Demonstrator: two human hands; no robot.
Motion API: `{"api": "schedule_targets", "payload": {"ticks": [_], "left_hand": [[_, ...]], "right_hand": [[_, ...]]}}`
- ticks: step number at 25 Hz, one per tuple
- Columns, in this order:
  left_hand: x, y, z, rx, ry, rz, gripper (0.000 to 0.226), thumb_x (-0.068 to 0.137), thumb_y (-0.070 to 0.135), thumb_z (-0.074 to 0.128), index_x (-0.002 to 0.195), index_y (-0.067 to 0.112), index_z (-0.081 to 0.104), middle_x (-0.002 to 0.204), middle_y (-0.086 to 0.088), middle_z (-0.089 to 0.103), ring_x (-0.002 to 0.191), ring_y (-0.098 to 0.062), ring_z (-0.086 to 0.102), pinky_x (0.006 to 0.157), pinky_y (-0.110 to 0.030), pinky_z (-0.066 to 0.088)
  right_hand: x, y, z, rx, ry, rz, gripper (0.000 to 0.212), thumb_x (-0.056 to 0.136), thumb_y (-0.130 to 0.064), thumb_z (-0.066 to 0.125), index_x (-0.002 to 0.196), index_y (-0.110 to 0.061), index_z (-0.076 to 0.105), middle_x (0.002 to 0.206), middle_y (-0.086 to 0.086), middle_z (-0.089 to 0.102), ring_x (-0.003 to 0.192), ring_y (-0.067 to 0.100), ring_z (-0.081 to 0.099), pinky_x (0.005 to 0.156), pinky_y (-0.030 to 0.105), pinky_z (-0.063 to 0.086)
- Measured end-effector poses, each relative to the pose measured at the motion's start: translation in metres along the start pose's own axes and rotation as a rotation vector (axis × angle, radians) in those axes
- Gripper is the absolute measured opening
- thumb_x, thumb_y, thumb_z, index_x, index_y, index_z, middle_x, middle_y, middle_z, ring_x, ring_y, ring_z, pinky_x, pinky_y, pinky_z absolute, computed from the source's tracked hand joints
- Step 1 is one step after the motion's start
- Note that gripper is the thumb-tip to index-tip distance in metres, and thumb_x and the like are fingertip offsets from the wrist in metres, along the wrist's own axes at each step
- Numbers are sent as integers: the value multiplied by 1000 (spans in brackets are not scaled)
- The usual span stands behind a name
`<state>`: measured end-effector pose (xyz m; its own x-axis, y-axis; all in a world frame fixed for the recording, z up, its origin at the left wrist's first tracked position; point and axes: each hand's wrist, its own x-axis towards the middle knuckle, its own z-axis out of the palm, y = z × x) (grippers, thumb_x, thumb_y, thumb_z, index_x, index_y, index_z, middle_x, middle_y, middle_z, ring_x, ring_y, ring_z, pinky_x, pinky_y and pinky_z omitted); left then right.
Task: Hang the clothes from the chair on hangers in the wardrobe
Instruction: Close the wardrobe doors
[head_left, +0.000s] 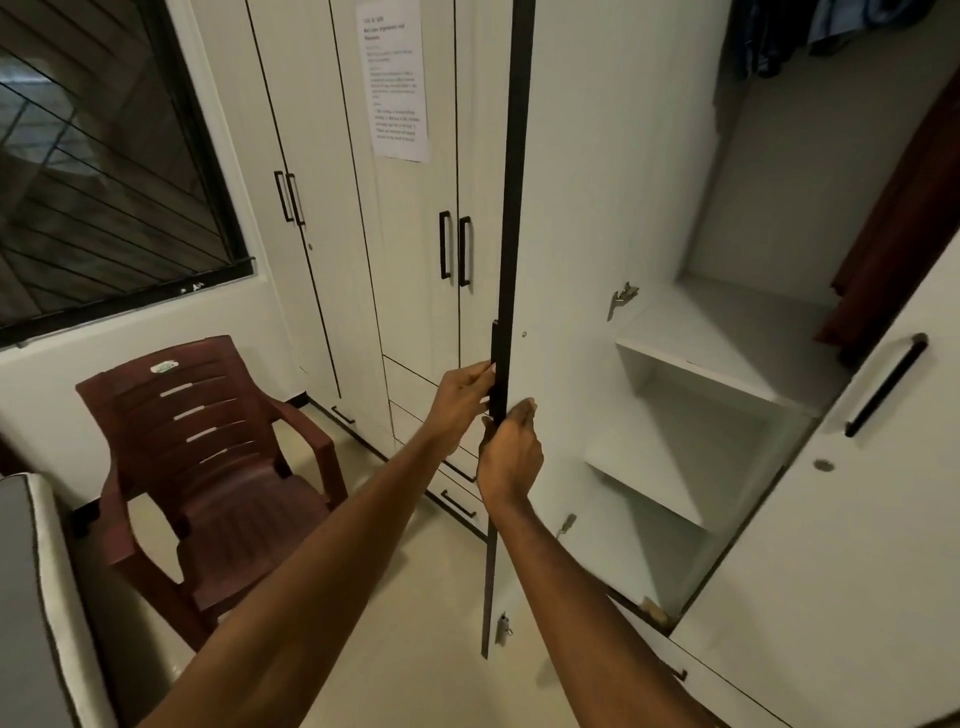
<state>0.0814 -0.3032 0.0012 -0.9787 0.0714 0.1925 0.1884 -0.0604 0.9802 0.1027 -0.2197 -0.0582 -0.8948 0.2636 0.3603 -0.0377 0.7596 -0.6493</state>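
Wardrobe door (571, 260) looks stiff, light, hinge-guided: left hand (462, 400) grip closed on its handle (494, 364), right hand (511, 457) grip loosely curled around the door edge just below.

The pale floor (415, 649) carries a brown plastic chair (208, 467), left of the wardrobe (597, 208), its seat bare.

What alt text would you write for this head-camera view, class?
Both hands, left hand and right hand, grip the edge of an open wardrobe door. An empty brown plastic chair stands left; clothes hang inside, upper right.
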Motion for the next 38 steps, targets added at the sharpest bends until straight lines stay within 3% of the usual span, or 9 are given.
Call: {"api": "schedule_targets", "payload": {"ticks": [5,8,11,14,20,24,29,33,38], "left_hand": [[-25,-15,75,46,25,129,18,101,21,62,110,24,77,105,-5,78,102,-22,75,91,-42,59],[-32,-18,121,214,34,218,16,100,26,64,102,20,79,89,2,79,86,-12,75,75,-28,58],[-31,-20,166,451,56,337,23,100,33,64,91,16,77,72,8,71,65,-7,67,61,-9,44],[-23,-19,207,564,14,346,25,100,33,64,96,13,77,68,8,65,56,-2,59,57,-4,41],[-3,-22,261,645,-15,311,32,100,36,64,93,8,76,71,0,68,53,-4,53,54,-5,40],[11,-28,295,640,-11,276,30,99,36,63,108,11,76,91,-4,77,70,-14,69,65,-5,47],[33,-33,341,586,-26,204,31,97,37,64,113,13,75,101,-6,78,84,-22,75,84,-26,61],[46,-38,370,638,13,214,33,100,35,61,118,11,73,104,-8,76,88,-26,74,83,-23,54],[70,-41,399,667,34,256,33,101,36,58,114,11,75,99,-7,78,83,-21,73,75,-14,47]], "right_hand": [[-15,56,-51,73,122,111,50,99,-13,62,145,-3,47,124,14,70,106,30,71,88,41,59],[-14,89,-90,156,157,153,31,97,-6,61,128,-8,58,105,8,74,92,25,72,79,37,60],[-6,127,-124,171,167,188,25,98,-3,60,122,-8,61,102,6,73,91,24,71,80,37,60],[8,158,-158,176,191,209,19,97,-10,66,116,-8,67,99,4,72,91,20,71,79,28,58],[32,191,-194,146,252,267,13,98,-19,66,106,-11,70,91,1,71,82,18,68,74,23,55],[57,213,-203,-4,210,322,13,105,-17,52,106,-12,64,92,1,68,76,15,63,58,9,42],[85,240,-225,-171,203,278,19,104,-18,55,115,-7,66,107,9,72,90,25,71,78,31,57],[110,262,-229,-113,381,236,12,93,-10,72,102,-2,70,97,18,70,72,32,70,65,36,57],[143,292,-233,-88,434,190,11,80,-1,82,83,-1,71,74,16,71,57,31,68,54,38,58]]}}
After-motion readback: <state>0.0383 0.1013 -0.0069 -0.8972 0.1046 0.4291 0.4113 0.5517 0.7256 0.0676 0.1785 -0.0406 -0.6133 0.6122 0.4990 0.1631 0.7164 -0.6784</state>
